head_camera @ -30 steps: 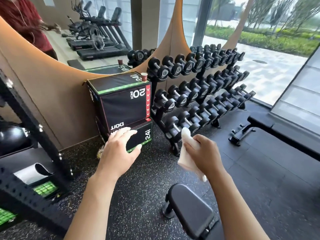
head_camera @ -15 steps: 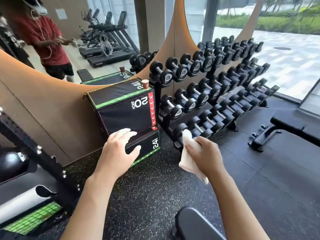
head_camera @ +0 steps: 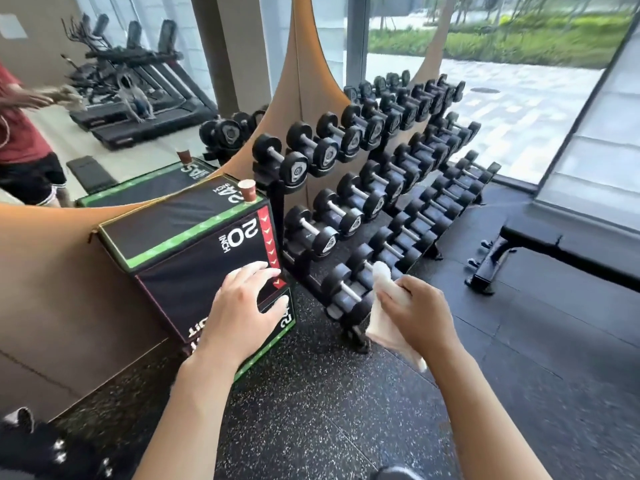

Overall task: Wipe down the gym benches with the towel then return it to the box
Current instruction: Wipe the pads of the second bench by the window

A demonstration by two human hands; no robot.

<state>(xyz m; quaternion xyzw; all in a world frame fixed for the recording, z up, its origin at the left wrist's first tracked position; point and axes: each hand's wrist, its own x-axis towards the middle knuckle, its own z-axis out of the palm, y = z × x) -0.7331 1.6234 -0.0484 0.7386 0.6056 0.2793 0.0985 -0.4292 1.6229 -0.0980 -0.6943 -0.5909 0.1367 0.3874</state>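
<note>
- The place is a gym, a commercial or shared fitness room.
- A three-tier rack of black dumbbells (head_camera: 374, 188) runs along the wall, pairs lined up by size.
- A padded plyo box (head_camera: 194, 244) marked "20 INCH" and "24 INCH" stands beside the rack, a paper cup (head_camera: 247, 192) on its top corner.
- A wall mirror (head_camera: 104, 98) reflects a row of treadmills (head_camera: 138, 112).
- Speckled black rubber flooring (head_camera: 329, 410) covers the ground.
- A black weight bench (head_camera: 561, 251) stands near the large windows (head_camera: 502, 81), which look onto paving and greenery.
</note>
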